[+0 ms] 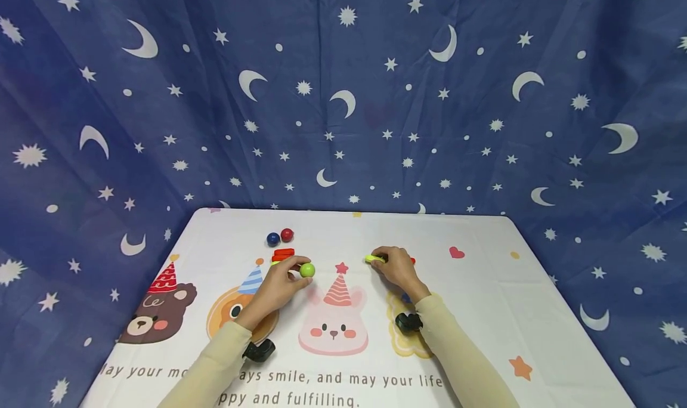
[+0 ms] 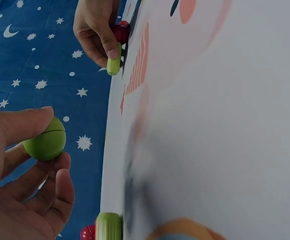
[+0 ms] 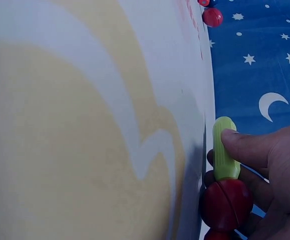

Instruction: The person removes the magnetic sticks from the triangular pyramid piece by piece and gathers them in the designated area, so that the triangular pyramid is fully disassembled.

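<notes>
My left hand [image 1: 284,283] pinches a green ball [image 1: 308,269] between thumb and fingertips, held above the table. A thin dark seam runs across this ball [image 2: 47,142] in the left wrist view. On the right, my right hand [image 1: 397,268] holds a short ribbed yellow-green rod [image 3: 226,150] between thumb and fingers. A red ball [image 3: 227,204] with a groove sits at the rod's lower end, and part of another red piece [image 3: 219,234] shows below it. Whether these are joined, I cannot tell. From the head view, my hand mostly hides the red pieces.
Beyond my left hand lie a blue ball [image 1: 273,239], a red ball [image 1: 287,235] and red rods [image 1: 283,254]. A green rod [image 2: 108,226] lies by that hand. The white printed tablecloth [image 1: 467,300] meets a blue star-patterned curtain [image 1: 370,163] at the back.
</notes>
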The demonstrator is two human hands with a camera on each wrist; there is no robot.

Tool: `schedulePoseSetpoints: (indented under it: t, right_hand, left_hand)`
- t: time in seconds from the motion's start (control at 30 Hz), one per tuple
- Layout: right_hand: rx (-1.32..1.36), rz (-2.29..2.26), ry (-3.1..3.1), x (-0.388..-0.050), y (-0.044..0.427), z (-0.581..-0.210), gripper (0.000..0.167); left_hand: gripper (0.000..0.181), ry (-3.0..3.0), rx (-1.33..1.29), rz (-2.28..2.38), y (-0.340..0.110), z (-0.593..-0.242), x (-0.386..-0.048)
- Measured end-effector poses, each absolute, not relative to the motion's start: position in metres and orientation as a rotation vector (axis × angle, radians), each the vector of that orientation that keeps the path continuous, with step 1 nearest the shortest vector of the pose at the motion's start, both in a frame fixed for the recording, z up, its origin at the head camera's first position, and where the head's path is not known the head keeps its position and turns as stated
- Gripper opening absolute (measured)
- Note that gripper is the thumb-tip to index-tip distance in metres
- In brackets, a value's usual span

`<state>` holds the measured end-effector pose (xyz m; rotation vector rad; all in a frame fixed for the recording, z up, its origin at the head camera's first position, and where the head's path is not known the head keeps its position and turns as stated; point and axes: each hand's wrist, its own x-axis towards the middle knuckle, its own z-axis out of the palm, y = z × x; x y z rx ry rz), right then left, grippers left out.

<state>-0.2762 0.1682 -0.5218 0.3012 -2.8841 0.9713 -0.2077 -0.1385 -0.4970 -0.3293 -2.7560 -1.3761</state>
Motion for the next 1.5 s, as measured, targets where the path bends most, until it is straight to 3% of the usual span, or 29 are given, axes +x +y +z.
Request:
schedulePoseSetpoints:
  t: [0.5,1.5]
  right_hand:
    - [0.308,0.969,-2.887,-0.277,0.167,-0.521,0.020]
    - [0.295,0.982,-2.894,-0.278,0.168,-0.522,0.020]
  left_hand:
    - [0.043,-2.745,-0.311,-1.298,-0.173,-0.502,-0.200]
    - [0.046,-2.792,0.025,-1.316,-0.236,-0.517,-0.249]
